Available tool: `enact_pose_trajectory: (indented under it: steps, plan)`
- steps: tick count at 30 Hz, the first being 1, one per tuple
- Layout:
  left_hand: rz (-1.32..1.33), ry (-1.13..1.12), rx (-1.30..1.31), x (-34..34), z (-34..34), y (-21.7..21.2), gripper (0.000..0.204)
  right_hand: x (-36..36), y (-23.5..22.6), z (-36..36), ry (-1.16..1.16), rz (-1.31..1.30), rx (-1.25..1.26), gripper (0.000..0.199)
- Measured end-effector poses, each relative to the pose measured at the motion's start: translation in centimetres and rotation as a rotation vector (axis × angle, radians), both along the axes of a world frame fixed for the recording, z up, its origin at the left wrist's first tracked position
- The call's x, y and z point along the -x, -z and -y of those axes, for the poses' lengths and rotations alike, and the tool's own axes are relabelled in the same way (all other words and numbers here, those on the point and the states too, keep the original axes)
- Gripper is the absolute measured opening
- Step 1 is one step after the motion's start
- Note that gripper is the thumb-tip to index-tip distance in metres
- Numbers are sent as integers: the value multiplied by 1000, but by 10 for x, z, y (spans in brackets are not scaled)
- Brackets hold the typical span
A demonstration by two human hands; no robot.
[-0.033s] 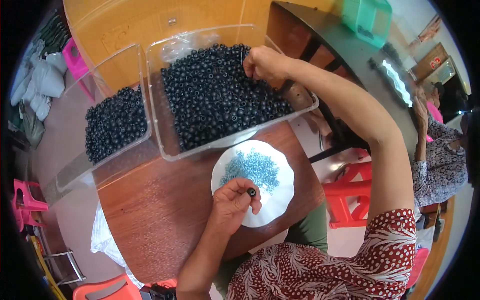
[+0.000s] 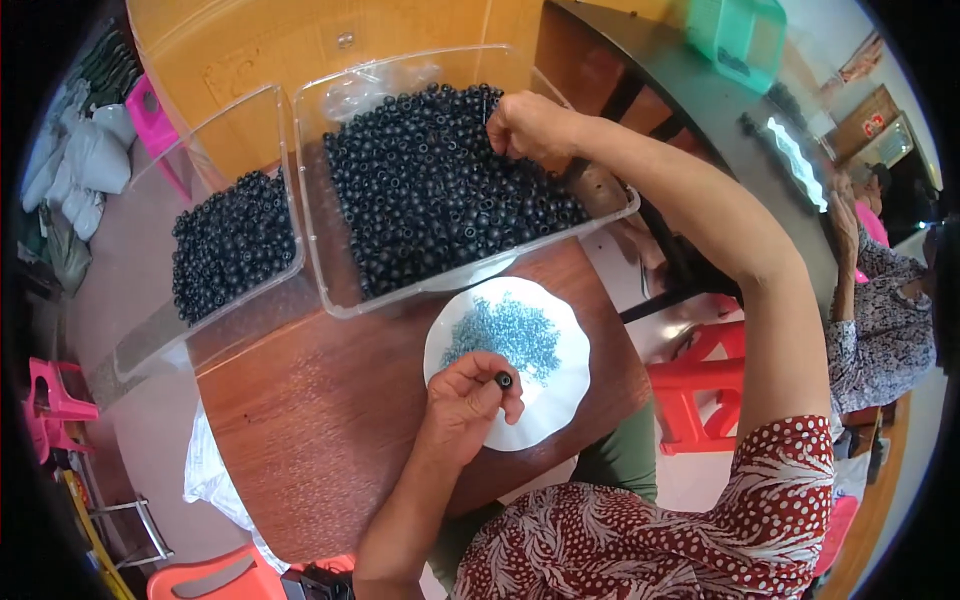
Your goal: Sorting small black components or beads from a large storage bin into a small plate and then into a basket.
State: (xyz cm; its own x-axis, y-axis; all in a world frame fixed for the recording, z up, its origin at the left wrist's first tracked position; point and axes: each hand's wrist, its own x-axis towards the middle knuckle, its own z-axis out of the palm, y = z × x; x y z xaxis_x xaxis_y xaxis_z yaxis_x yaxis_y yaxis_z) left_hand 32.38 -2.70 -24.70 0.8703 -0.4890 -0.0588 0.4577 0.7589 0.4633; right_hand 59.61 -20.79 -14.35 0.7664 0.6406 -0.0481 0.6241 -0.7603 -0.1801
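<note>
My left hand (image 2: pixel 465 400) pinches one small black ring-shaped piece (image 2: pixel 504 381) between thumb and fingertips, its hole facing up. It hovers over the near left part of a white scalloped plate (image 2: pixel 560 400), where a heap of tiny clear-blue pieces (image 2: pixel 510 335) lies. My right hand (image 2: pixel 525 125) reaches over the far right side of a large clear plastic tub (image 2: pixel 335 285). Its fingers are closed at the edge of the black ring-shaped pieces (image 2: pixel 430 190) that fill the tub; what they hold, if anything, is hidden.
A smaller clear bin (image 2: pixel 290 225) of similar black pieces stands left of the tub. Beneath the plate is a brown wooden tabletop (image 2: pixel 290 420). A dark table (image 2: pixel 690 100) with a green basket (image 2: pixel 735 45) is at the far right, where another person (image 2: pixel 875 330) sits. A red stool (image 2: pixel 695 390) stands nearby.
</note>
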Motion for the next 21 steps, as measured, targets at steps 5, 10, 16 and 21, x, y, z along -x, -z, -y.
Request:
enact_pose_trajectory:
  steps: [5, 10, 16, 21]
  plan:
    - [3, -9, 14, 1, -1, -1, 20, -1, 1, -3, -14, -39, 40, 16]
    - [22, 10, 39, 2, 0, -4, 20, -14, 16, 5, -51, -17, 28, 16]
    - [12, 3, 42, 2, -3, -5, 18, -1, 19, -26, 84, -205, -71, 15]
    - [-7, 9, 25, 0, -1, -6, 15, -8, 41, -34, -14, -119, -77, 8]
